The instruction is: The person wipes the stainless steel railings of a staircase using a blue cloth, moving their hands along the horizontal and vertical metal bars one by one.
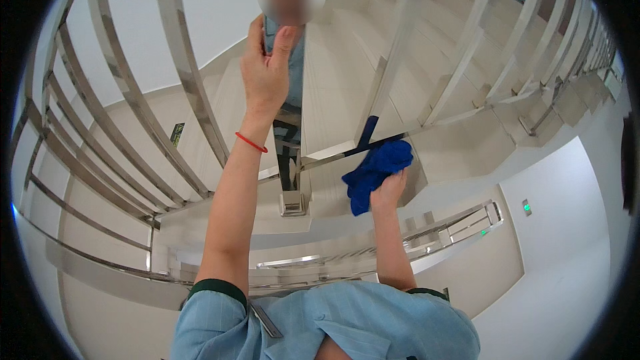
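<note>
My left hand (pixel 267 67) grips a broad, polished metal post (pixel 295 87) of the stair railing. Its fingers are at the left edge and the thumb lies across the front. The post mirrors blue clothing. A red band circles my left wrist. In my right hand (pixel 389 191) is a bunched blue cloth (pixel 377 167), held at the low metal rail (pixel 325 161) beside the foot of a shiny baluster (pixel 395 60). Cloth hides part of that rail and the fingertips behind it. Blue reflections show on the metal just above it.
Beige stairs (pixel 430 45) climb beyond the railing on the right. More metal balusters (pixel 182 60) curve away at left, with a label (pixel 177 134) on the floor behind them. Below me, another handrail (pixel 450 227) runs along a lower flight. A lit green sign (pixel 526 207) is on the wall.
</note>
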